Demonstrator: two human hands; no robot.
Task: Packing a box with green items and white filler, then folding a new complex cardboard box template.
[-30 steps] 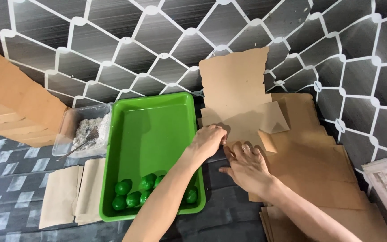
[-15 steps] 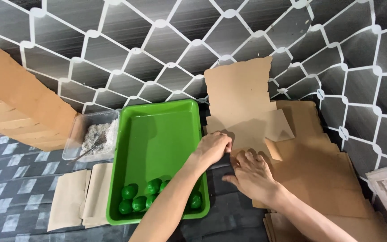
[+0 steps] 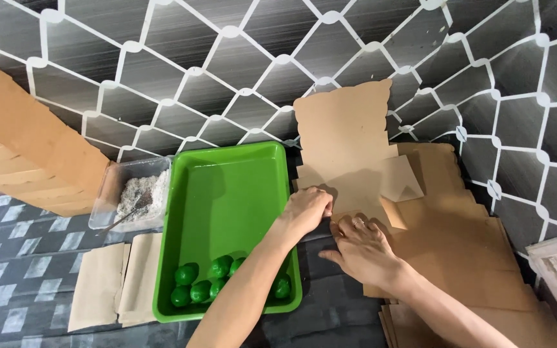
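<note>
Both hands (image 3: 336, 232) lower on cardboard blank (image 3: 349, 154)

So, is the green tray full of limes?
No, the green tray holds only a few limes bunched at its near end, with the rest of its floor bare.

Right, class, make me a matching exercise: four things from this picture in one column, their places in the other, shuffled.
Things:
1. small green round fruits
2. clear plastic tub of white powder
3. flat brown cardboard cut-out
4. folded brown paper bags

Places:
A. left of the tray, near edge
B. under both hands
C. near end of the green plastic tray
D. left of the tray, far end

Pairs: 1-C, 2-D, 3-B, 4-A
</note>
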